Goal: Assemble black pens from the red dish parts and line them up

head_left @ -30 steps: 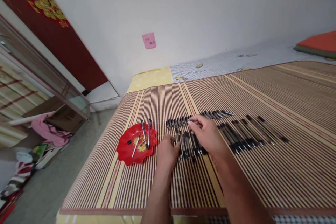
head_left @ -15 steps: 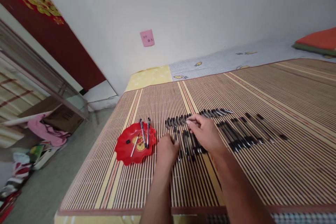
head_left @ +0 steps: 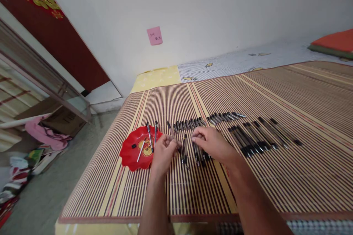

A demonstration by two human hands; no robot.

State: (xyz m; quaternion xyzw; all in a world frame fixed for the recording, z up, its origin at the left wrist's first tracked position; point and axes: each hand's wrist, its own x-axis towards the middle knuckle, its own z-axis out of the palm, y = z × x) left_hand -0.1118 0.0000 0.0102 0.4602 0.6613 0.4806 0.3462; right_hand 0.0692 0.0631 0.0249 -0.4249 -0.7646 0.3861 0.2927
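Note:
Many black pens [head_left: 248, 136] lie in rows on a striped bamboo mat [head_left: 275, 176]. My left hand [head_left: 162, 152] is raised a little above the mat, its fingers closed on one pen [head_left: 171, 131] that points up and away. My right hand [head_left: 211, 143] hovers over the nearest group of pens [head_left: 197, 152], thumb and fingertips pinched together close to the left hand. What the right fingers hold, if anything, I cannot make out. A red scalloped plate [head_left: 132, 158] left of the hands holds two pens, a thin white refill and a small black cap.
The mat's near edge [head_left: 110, 218] runs just below my forearms, with floor and clutter [head_left: 41, 143] to the left. A white wall with a pink note [head_left: 154, 36] is behind. A red cushion [head_left: 335, 42] lies at the far right.
My left hand has lifted off the mat and moved left with a pen in its fingers. My right hand has drawn back toward me from the far row, over the near pens.

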